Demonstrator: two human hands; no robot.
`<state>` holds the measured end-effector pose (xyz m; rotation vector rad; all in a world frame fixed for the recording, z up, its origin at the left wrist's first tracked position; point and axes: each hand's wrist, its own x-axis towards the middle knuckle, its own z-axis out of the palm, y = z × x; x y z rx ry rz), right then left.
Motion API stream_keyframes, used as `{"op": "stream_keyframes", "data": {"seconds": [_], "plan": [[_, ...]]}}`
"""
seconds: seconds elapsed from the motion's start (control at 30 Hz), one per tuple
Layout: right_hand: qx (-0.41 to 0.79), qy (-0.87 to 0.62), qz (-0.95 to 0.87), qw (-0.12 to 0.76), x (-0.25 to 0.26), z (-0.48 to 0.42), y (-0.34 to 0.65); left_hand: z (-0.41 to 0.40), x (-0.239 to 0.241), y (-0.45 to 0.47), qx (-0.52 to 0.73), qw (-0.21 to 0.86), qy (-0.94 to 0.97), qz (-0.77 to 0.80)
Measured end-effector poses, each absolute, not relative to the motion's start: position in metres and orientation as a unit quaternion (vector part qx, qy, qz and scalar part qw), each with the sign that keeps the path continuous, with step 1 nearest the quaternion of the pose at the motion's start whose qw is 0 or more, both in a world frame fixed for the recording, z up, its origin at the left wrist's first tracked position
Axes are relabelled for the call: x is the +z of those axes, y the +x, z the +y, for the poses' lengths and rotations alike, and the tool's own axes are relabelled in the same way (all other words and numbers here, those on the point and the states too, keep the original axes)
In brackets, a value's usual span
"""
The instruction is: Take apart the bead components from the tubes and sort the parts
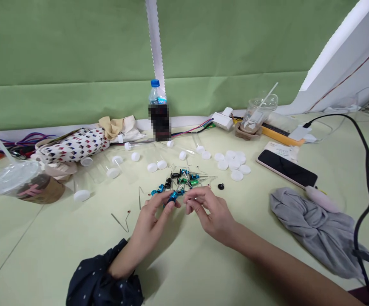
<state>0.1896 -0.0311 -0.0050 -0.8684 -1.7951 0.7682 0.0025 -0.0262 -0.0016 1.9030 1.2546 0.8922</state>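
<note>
One blue piece (173, 197) slants in the grasping fingers of your left hand (151, 219), upper end toward your right hand (215, 215) just beside, whose fingers pinch a tiny unclear thing (195, 198).

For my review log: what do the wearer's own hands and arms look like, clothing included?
Both the left hand and right hand are ungloved, with no rings or markings visible. A dark, gathered sleeve with small white dots covers part of the left forearm; the visible right forearm is bare, without a watch or bracelet.
</note>
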Motion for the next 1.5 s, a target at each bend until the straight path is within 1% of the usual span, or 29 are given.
{"op": "stream_keyframes", "data": {"seconds": [0.07,0.13,0.3,0.43,0.63,0.8,1.07,1.2,1.33,1.4,1.5], "plan": [[0.286,-0.351,-0.741,0.497,-0.003,-0.03,0.191,-0.026,-0.002,0.002,0.348,0.338,0.722,0.493],[0.284,-0.346,-0.748,0.49,0.0,-0.029,0.192,-0.026,-0.002,0.002,0.359,0.315,0.721,0.503],[0.383,-0.381,-0.723,0.431,0.003,-0.028,0.191,-0.025,-0.002,0.0,0.391,0.253,0.728,0.503],[0.453,-0.404,-0.691,0.392,0.004,-0.028,0.188,-0.026,-0.001,0.0,0.389,0.218,0.747,0.492],[0.488,-0.406,-0.67,0.385,0.007,-0.028,0.188,-0.027,-0.001,0.0,0.377,0.149,0.784,0.471],[0.51,-0.415,-0.65,0.379,0.009,-0.03,0.187,-0.027,-0.004,0.001,0.4,0.127,0.799,0.43],[0.615,-0.405,-0.586,0.338,0.011,-0.029,0.193,-0.027,-0.007,0.0,0.409,0.073,0.834,0.363],[0.583,-0.401,-0.616,0.345,0.014,-0.026,0.195,-0.027,-0.008,-0.003,0.38,0.063,0.856,0.345],[0.534,-0.402,-0.668,0.327,0.014,-0.025,0.197,-0.029,-0.01,-0.003,0.373,0.061,0.862,0.339],[0.464,-0.413,-0.713,0.325,0.011,-0.025,0.198,-0.031,-0.011,-0.003,0.365,0.062,0.865,0.339],[0.317,-0.421,-0.778,0.343,0.004,-0.027,0.197,-0.034,-0.012,-0.001,0.362,0.079,0.861,0.348]]}}
